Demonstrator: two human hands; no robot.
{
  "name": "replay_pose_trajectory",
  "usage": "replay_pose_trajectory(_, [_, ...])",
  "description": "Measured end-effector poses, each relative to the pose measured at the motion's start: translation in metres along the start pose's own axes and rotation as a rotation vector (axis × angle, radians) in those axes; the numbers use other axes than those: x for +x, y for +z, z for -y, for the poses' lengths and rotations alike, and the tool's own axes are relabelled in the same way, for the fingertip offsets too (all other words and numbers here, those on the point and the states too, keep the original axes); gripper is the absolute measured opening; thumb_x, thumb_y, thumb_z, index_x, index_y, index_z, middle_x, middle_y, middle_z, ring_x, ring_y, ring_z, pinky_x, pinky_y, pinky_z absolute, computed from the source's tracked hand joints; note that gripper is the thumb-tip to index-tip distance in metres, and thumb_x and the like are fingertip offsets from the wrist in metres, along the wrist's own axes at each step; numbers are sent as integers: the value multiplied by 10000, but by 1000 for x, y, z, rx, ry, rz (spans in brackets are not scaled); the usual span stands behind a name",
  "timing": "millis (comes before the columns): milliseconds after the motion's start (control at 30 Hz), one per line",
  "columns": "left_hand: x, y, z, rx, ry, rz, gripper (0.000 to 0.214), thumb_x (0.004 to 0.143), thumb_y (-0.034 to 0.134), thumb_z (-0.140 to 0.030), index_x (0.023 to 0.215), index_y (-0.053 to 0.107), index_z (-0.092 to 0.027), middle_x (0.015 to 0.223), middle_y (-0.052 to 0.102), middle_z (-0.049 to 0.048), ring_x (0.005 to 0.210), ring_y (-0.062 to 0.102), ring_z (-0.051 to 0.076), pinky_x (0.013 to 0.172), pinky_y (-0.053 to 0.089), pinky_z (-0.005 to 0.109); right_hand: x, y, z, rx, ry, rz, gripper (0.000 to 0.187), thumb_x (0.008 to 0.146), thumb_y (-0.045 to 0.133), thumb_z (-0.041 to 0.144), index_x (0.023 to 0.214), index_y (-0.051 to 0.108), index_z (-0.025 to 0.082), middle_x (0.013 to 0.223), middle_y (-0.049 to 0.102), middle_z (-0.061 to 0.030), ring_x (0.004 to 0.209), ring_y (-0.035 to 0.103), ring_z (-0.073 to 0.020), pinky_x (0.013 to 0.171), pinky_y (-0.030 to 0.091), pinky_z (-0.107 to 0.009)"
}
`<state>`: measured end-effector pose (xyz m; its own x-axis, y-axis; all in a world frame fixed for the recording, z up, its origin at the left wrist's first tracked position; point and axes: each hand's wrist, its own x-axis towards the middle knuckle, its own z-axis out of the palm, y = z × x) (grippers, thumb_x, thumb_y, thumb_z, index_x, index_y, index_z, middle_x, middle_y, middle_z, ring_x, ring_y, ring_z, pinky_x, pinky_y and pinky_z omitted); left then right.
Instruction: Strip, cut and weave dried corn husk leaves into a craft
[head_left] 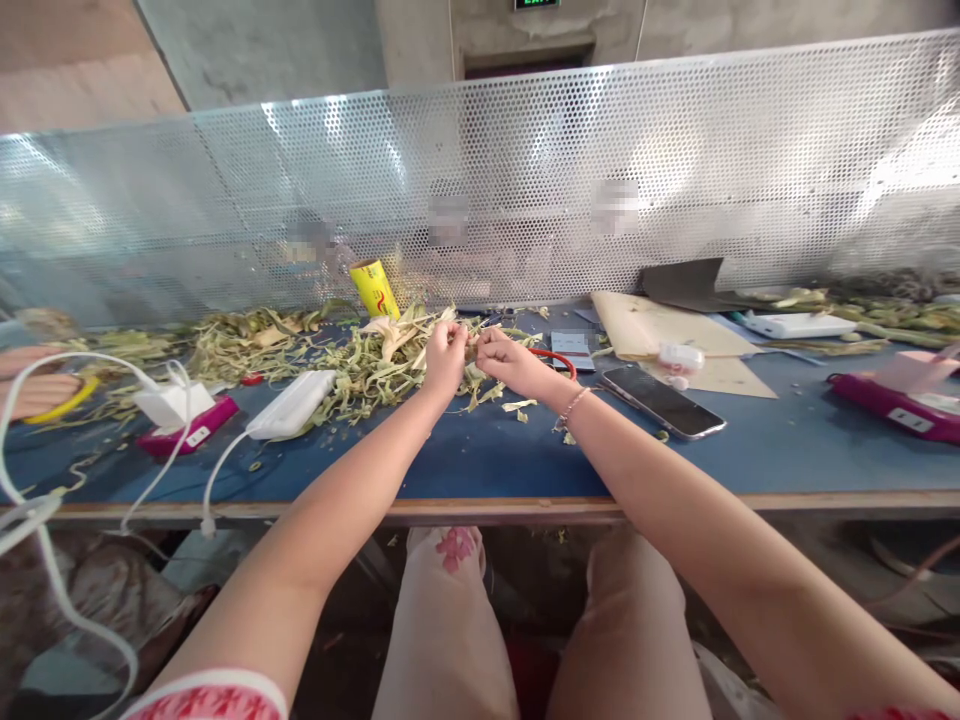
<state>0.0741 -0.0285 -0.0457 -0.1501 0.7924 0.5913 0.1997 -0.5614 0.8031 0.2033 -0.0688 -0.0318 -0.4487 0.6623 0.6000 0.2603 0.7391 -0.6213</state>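
Counter [502,455]: here's the blue front edge, nearest of all, with both forearms [367,470] reaching in over it to the leaf heap [367,370].
Power strip [202,430]: purple, in front and left of the leaf heap, parked near the edge, likely for easy reach.
White box [292,405]: lying aslant just beside the leaf heap, near left, a cable [208,524] trailing from it over the edge.
Phone [664,400]: face up, right of the leaf heap and well apart, probably set there to stay off the litter.
Left hand [448,355]: over the leaf heap's right side, fingers curled into a pinch.
Right hand [501,355]: right there beside it, fingers folded nearly closed; what either pinches, I can't tell. Tip to tip like that, it looks like fine work.
Leaf heap: dry, tangled, under the hands and spreading left.
Yellow tube [375,288]: behind the leaf heap, tilted, seemingly propped by stalks.
Perforated screen [525,190]: beyond the leaf heap, upright, presumably stopping spills.
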Motion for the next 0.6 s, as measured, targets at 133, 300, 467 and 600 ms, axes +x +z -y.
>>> replay_pose_trajectory(133, [-3,-6,-13,65,43,35,150,764,539,-229,654,445,-189,611,484,-25,597,478,109,630,375,247,-2,3,2,-141,139,-57,250,757,437,266,544,328,194,558,336,40,571,338,-105,571,276,-246])
replay_pose_trajectory(300, [-4,-4,-13,-45,-8,87,147,751,554,-253,654,470,-181,602,520,-20,573,486,100,591,378,229,-3,8,1,-253,238,-138,298,785,472,343,555,363,187,511,393,45,516,335,-90,535,253,-237])
replay_pose_trajectory(467, [-4,-2,-9,-140,-69,128,145,698,599,-273,647,522,-161,602,568,-6,584,523,103,597,404,231,-3,11,-1,-103,298,-89,359,831,401,406,572,468,167,509,482,9,510,431,-105,533,311,-233])
replay_pose_trajectory(600, [-6,1,-9,-257,-147,151,133,670,606,-268,637,558,-148,599,598,9,582,544,115,597,423,251,-2,12,-3,-145,311,-88,377,827,428,424,557,480,166,502,508,-6,500,450,-113,530,326,-236])
